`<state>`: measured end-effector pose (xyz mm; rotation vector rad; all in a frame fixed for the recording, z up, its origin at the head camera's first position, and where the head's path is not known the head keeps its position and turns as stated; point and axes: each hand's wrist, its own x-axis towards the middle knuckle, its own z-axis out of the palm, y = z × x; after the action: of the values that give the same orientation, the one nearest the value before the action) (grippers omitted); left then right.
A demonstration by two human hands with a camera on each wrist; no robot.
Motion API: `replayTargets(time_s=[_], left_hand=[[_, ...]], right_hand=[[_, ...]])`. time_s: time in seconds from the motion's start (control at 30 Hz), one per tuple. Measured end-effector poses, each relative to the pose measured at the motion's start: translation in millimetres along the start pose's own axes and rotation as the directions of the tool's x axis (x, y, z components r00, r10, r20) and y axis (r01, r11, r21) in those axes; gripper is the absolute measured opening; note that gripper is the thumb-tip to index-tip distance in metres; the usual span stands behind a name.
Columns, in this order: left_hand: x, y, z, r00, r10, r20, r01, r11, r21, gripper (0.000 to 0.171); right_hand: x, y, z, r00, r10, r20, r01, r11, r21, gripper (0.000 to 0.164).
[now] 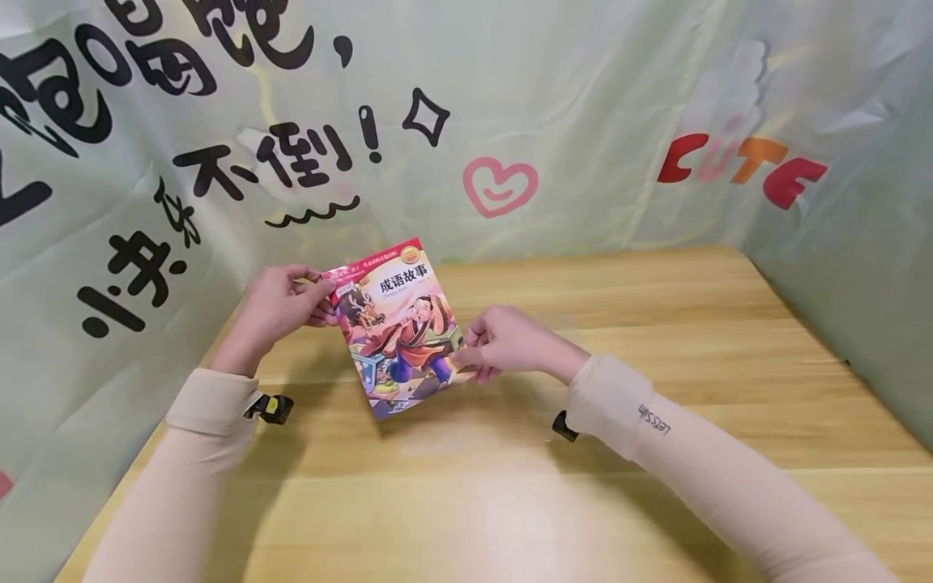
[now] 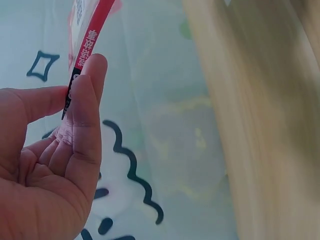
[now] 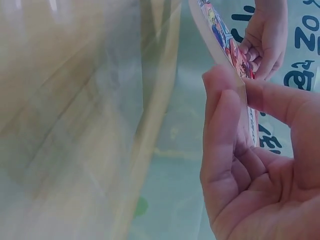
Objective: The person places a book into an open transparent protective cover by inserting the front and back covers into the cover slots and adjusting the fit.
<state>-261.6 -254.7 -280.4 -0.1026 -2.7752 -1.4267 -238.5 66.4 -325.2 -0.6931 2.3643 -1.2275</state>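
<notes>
A thin picture book (image 1: 401, 332) with a colourful illustrated cover, a red top band and black Chinese title characters is held up tilted over the table, cover toward the head view. My left hand (image 1: 280, 304) pinches its upper left edge between thumb and fingers. On the opposite side, my right hand (image 1: 506, 344) pinches the lower right edge. In the left wrist view the book's red and black spine (image 2: 82, 65) lies between the left thumb and fingers. The right wrist view shows the page edges (image 3: 212, 42) above the right fingertips, with the left hand beyond.
A light wood-grain table (image 1: 656, 324) spreads under both arms. Behind and beside it hangs a pale green cloth (image 1: 583, 97) printed with black characters, a pink heart (image 1: 500, 188) and coloured CUTE letters. Clear film (image 1: 466, 437) lies on the tabletop below the book.
</notes>
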Motion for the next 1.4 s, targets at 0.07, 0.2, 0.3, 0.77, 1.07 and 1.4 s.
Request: replayTargets(time_s=[0.07,0.2,0.3,0.77,1.07,1.4], left_hand=[[1.0,-0.1,6.1,1.0,-0.008,0.007,0.007,1.0,0.01,0.035],[6.1,4.3,19.1,1.0,-0.002,0.021,0.001,1.0,0.022,0.033],[10.5,11.5,29.8,0.999,0.01,0.036,-0.011,0.999,0.031,0.032],[16.5,41.4,72.4,0.993,0.067,0.094,-0.072,0.996,0.055,0.025],[24.4,59.4,107.3,0.987,0.099,0.128,-0.109,0.991,0.072,0.021],[31.7,74.7,152.3,0.981,0.09,0.17,-0.114,0.984,0.134,0.02]], right_hand=[[-4.7,4.0,-2.1,1.0,0.0,0.018,0.0,1.0,-0.016,0.028],[-15.2,11.6,-10.7,0.999,0.02,0.039,-0.021,1.0,0.009,0.029],[-24.3,17.6,-19.1,0.997,0.032,0.072,-0.035,0.999,0.042,0.031],[-64.8,45.3,-43.9,0.993,-0.019,0.112,0.014,0.999,0.048,0.036],[-91.1,61.2,-54.5,0.995,0.022,0.095,-0.029,0.997,0.071,0.039],[-114.5,77.9,-77.6,0.988,0.069,0.141,-0.069,0.998,0.0,0.04]])
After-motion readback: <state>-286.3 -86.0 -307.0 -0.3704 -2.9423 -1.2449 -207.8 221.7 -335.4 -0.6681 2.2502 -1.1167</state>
